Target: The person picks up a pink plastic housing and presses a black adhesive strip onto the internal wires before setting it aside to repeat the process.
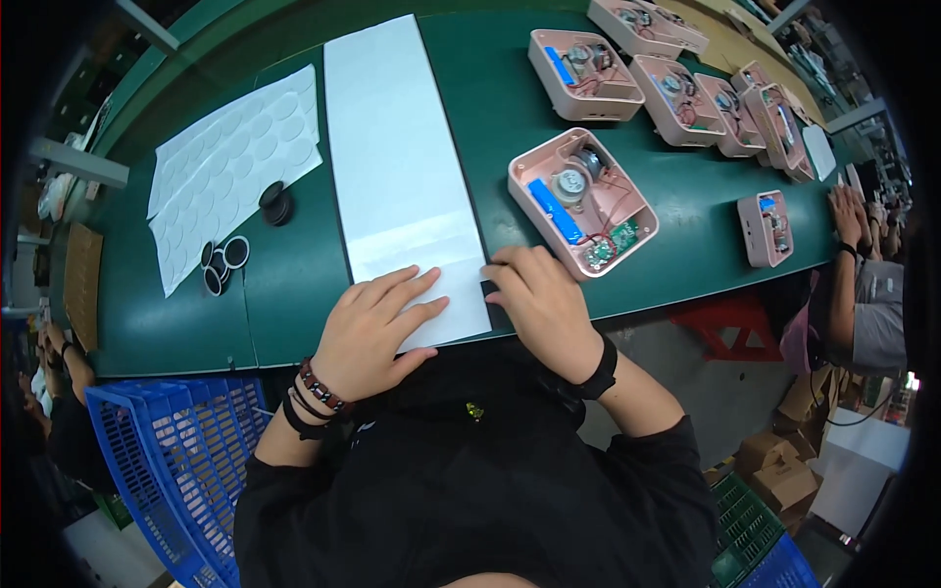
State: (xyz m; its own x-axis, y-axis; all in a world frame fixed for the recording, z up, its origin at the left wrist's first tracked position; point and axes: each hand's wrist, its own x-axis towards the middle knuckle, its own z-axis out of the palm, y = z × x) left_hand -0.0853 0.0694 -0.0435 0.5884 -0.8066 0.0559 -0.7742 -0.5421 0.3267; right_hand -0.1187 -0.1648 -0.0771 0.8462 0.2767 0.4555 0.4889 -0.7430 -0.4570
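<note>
A long white sheet [397,147] runs away from me across the green table, with a thin dark border along its long sides. My left hand [377,318] lies on its near end, fingers spread and holding nothing. At the sheet's near right edge, my right hand [539,304] is closed, thumb and fingertips pinched around a small black piece [488,289]. How much of that piece the fingers cover is hidden. Just beyond the right hand sits an open pink housing [524,191] with a blue battery, a round silver part, red wires and a green circuit board inside.
White sheets of round stickers [235,137] lie at the left, beside stacked black discs [275,204] and white-rimmed black rings [235,252]. Several more pink housings [613,108] stand at the far right. A blue crate [147,412] is below the table's left edge; co-workers sit at both sides.
</note>
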